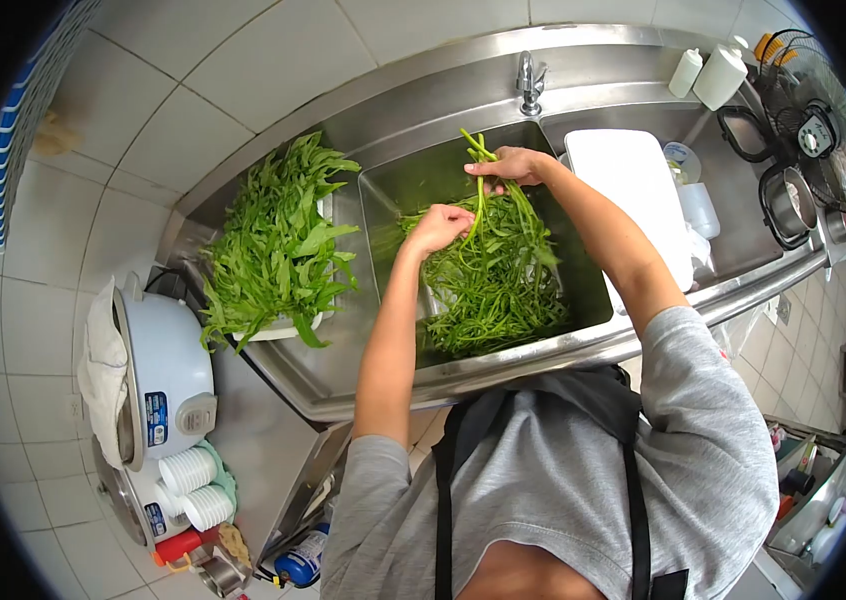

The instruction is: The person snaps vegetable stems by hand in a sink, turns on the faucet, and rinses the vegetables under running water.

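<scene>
Over the left sink basin (375,250), my right hand (513,168) is closed round several green stems (479,152), whose cut ends point up toward the faucet. My left hand (440,228) pinches a stem of the same bunch, lower and to the left. Beneath both hands, a heap of loose leafy greens (493,300) fills much of the basin. A tall pile of broader green leaves (278,240) rests in a white tray (288,328) on the steel drainboard at the left.
A chrome faucet (530,85) stands behind the basin. A white board (628,200) lies across the sink's right part, beside plastic containers (698,208). White bottles (719,76) and a fan (823,130) are at the back right. A large rice cooker (175,365) stands at the left.
</scene>
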Motion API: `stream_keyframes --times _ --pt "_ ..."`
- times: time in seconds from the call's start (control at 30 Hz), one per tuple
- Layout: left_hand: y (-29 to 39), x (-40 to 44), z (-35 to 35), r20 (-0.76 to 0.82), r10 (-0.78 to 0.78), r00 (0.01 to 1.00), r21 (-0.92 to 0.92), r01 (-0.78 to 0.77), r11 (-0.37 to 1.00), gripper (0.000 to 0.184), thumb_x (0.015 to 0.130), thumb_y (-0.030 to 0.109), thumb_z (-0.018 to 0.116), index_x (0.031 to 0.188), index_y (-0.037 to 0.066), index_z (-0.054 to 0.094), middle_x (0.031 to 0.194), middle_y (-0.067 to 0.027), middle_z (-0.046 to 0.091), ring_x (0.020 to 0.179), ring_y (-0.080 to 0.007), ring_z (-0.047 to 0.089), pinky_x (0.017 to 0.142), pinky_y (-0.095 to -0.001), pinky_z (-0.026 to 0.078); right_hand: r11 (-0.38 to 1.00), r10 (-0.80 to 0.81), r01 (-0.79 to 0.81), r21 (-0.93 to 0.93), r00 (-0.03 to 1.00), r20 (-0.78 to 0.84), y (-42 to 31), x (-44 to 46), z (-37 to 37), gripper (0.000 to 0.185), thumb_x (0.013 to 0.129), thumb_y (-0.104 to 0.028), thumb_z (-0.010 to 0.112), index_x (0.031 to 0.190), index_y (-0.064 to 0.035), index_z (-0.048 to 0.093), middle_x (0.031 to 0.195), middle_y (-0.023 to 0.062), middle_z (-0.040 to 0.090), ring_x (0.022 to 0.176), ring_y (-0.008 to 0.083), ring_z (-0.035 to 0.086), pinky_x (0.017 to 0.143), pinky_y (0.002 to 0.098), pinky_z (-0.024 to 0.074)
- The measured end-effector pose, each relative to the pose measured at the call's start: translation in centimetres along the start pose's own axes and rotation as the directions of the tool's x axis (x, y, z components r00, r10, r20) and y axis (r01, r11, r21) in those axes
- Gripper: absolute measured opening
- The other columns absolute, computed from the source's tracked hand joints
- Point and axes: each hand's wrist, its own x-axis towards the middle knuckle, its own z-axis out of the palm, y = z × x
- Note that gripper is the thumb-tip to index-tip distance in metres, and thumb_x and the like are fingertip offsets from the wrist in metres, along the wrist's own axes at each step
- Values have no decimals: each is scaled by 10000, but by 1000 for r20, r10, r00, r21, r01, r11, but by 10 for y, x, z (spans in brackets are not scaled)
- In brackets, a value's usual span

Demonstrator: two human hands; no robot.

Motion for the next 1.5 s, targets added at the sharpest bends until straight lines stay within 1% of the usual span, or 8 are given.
stream_keyframes --times 0.4,0.67,0.7,0.93,0.97,1.1,1.33,1.5 --pt "12 -6 -7 176 6 984 -332 53 942 191 840 172 528 916 6 581 709 18 542 592 -46 431 548 -188 378 993 70 -66 96 997 -40 5 1 -6 433 667 -474 675 648 -61 546 578 11 520 433 75 379 408 220 307" --pt "18 -17 -10 53 -54 997 -99 59 993 153 822 168 531 864 26 570 730 11 561 585 -41 424 539 -174 358 985 49 -49 164 999 5 12 -2 -10 434 719 -464 626 798 -47 535 617 1 516 488 67 426 441 202 349" --pt "16 -22 -14 26 -68 997 -37 69 997 146 816 162 531 856 27 570 722 12 561 586 -41 431 536 -174 358 981 68 -73 177 997 33 14 -5 -14 385 746 -409 623 888 -64 527 647 -9 501 536 69 434 489 213 365" --pt "-30 -49 -36 -93 -67 993 127 79 989 121 784 143 537 810 30 572 698 15 565 588 -38 465 539 -191 373 960 50 -72 269 995 89 39 -4 -42 183 821 -219 564 914 -65 533 652 -20 469 568 80 445 539 269 425" --pt "-37 -51 -37 -100 -85 991 119 97 988 165 751 153 586 817 2 596 717 -26 591 658 -73 524 608 -225 426 944 25 -54 327 995 93 39 -4 -43 164 834 -191 540 928 -57 532 651 -13 474 574 92 454 566 296 454" --pt "-68 -47 -37 40 -260 965 419 220 881 197 775 150 566 876 -14 608 812 -54 620 723 -91 555 671 -238 447 920 87 -67 387 996 -36 31 4 -48 198 898 -212 393 970 -42 465 785 81 580 712 171 582 667 360 494" --pt "-13 -15 21 -199 112 974 141 -84 986 308 801 241 586 986 -5 566 871 -59 617 794 -137 577 763 -269 436 786 137 -75 613 989 -54 8 17 -23 288 878 -205 441 1064 12 407 868 181 572 765 273 594 683 401 507" --pt "0 -2 20 -109 49 993 -19 -51 999 266 816 238 563 966 18 572 812 -40 612 749 -100 579 675 -226 433 910 111 -33 412 980 -165 -5 11 -6 266 836 -221 536 939 17 478 759 143 569 609 217 576 565 345 521"
